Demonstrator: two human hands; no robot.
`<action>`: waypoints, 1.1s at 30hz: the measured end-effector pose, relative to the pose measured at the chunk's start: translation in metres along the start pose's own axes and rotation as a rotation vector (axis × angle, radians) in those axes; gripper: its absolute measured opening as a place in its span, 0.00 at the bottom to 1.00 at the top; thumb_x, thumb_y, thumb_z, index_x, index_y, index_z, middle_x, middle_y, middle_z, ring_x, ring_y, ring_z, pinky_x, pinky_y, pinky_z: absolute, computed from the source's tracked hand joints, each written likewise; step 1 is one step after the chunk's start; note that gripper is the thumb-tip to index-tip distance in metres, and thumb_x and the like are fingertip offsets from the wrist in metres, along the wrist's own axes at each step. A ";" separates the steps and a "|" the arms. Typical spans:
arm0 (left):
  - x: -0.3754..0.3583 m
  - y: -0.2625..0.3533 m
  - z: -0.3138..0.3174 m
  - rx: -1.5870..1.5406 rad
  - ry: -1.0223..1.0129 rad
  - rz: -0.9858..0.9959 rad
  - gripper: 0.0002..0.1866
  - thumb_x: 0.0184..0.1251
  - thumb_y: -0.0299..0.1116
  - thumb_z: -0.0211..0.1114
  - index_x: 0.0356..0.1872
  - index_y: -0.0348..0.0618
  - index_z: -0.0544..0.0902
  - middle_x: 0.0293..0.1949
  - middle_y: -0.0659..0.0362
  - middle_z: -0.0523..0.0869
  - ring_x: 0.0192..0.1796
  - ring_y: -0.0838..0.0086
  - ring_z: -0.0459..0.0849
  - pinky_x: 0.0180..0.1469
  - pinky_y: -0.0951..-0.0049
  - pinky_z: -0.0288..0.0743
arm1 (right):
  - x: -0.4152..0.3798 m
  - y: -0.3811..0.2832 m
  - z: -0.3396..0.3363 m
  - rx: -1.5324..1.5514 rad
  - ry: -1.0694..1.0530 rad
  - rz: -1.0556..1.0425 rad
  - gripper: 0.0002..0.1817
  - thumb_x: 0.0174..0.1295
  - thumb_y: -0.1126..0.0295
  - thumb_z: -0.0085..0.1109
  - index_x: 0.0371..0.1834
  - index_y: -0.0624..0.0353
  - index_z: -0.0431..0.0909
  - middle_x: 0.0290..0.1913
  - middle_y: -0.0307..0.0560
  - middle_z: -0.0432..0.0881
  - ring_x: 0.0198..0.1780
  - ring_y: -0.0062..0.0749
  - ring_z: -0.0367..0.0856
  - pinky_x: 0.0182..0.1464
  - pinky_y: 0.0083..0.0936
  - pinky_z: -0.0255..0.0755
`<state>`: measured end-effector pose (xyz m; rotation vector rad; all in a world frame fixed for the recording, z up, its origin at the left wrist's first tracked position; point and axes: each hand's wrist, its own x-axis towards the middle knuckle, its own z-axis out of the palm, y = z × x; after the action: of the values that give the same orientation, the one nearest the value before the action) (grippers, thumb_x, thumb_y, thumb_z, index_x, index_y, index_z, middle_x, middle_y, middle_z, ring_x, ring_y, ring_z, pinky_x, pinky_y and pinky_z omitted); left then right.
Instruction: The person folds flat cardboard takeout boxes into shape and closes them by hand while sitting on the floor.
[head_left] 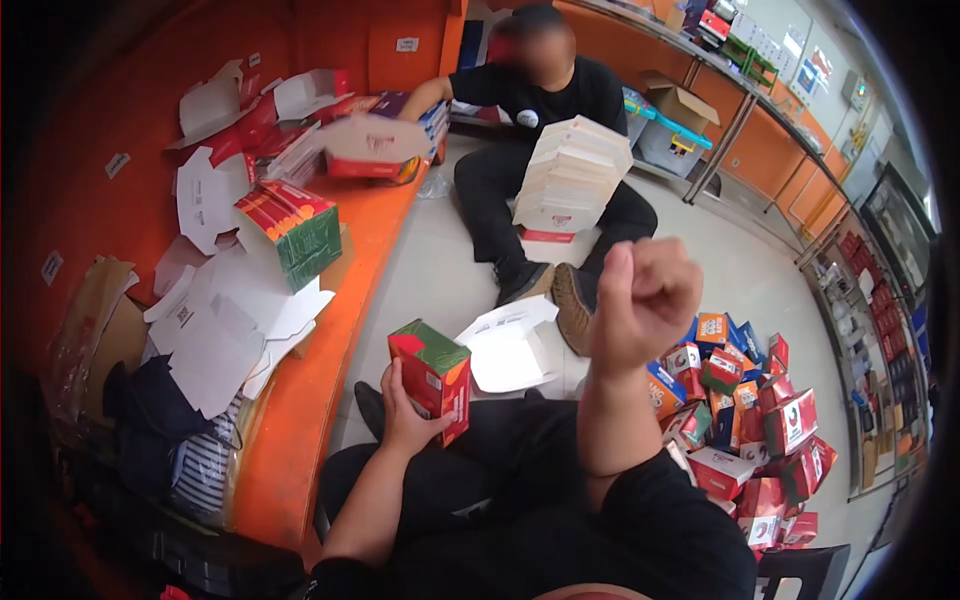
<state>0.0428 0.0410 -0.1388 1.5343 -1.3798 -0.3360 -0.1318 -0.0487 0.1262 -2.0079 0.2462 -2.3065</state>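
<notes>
My left hand (408, 420) is wrapped round a red carton box (432, 382) with a green top, held upright above my lap. My right hand (648, 305) is raised in front of me, its fingers curled into a fist, with nothing visible in it. Just beyond the box, an unfolded white carton (506, 345) lies open on the floor, its printed flap spread out.
Folded boxes in red, orange and blue form a pile (740, 400) on my right. On the orange bench (345, 330) at left lie flattened white cartons (225, 310) and a red-green box (295, 235). Opposite, a person (560, 100) sits with stacked cartons (575, 175).
</notes>
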 end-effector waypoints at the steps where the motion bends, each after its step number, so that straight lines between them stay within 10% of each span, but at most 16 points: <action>1: 0.001 -0.002 -0.002 -0.014 0.001 0.009 0.64 0.30 0.38 0.81 0.69 0.42 0.42 0.63 0.42 0.53 0.66 0.49 0.54 0.67 0.56 0.53 | 0.001 -0.009 0.003 -0.055 -0.033 -0.077 0.15 0.51 0.91 0.52 0.25 0.58 0.60 0.26 0.41 0.64 0.25 0.20 0.61 0.27 0.17 0.65; 7: 0.005 0.000 -0.003 -0.024 -0.043 -0.038 0.64 0.31 0.42 0.80 0.69 0.43 0.43 0.63 0.42 0.52 0.67 0.49 0.53 0.67 0.54 0.53 | -0.005 -0.034 0.030 0.103 -0.133 -0.178 0.18 0.42 0.88 0.61 0.27 0.55 0.64 0.31 0.45 0.70 0.27 0.30 0.73 0.27 0.27 0.69; 11: 0.008 -0.003 -0.003 -0.030 -0.034 -0.032 0.64 0.31 0.42 0.80 0.69 0.44 0.43 0.63 0.43 0.53 0.67 0.49 0.54 0.67 0.55 0.54 | -0.014 -0.016 0.033 -0.165 -0.197 -0.104 0.27 0.47 0.79 0.61 0.52 0.59 0.62 0.55 0.54 0.61 0.55 0.40 0.65 0.48 0.37 0.68; 14: 0.007 -0.005 -0.002 0.001 -0.024 -0.055 0.63 0.31 0.37 0.80 0.69 0.43 0.44 0.63 0.43 0.54 0.67 0.50 0.55 0.67 0.58 0.54 | -0.050 0.037 0.028 0.024 -0.410 0.348 0.57 0.48 0.49 0.65 0.73 0.51 0.34 0.72 0.53 0.38 0.73 0.44 0.36 0.67 0.47 0.44; 16: 0.008 -0.010 0.000 -0.087 -0.017 -0.063 0.62 0.32 0.35 0.79 0.69 0.42 0.44 0.62 0.44 0.55 0.66 0.52 0.57 0.67 0.59 0.54 | -0.069 0.050 0.023 0.992 0.043 1.213 0.58 0.49 0.27 0.45 0.73 0.51 0.31 0.73 0.55 0.34 0.74 0.48 0.36 0.70 0.44 0.37; 20: 0.014 -0.024 0.007 -0.254 0.019 -0.096 0.62 0.33 0.35 0.79 0.69 0.42 0.43 0.61 0.45 0.56 0.66 0.54 0.56 0.67 0.57 0.54 | -0.090 0.059 0.007 1.100 0.514 1.436 0.56 0.52 0.29 0.44 0.73 0.54 0.33 0.71 0.65 0.38 0.74 0.50 0.39 0.71 0.41 0.39; 33: 0.015 -0.019 0.000 -0.207 -0.012 -0.177 0.62 0.36 0.39 0.78 0.69 0.44 0.42 0.63 0.46 0.54 0.67 0.55 0.56 0.67 0.57 0.53 | -0.113 0.049 0.023 1.108 0.660 1.548 0.58 0.52 0.30 0.46 0.72 0.61 0.34 0.72 0.64 0.34 0.74 0.47 0.32 0.73 0.37 0.31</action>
<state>0.0584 0.0254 -0.1479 1.4857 -1.1808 -0.5800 -0.0960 -0.0808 0.0109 -0.1548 0.2764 -1.2830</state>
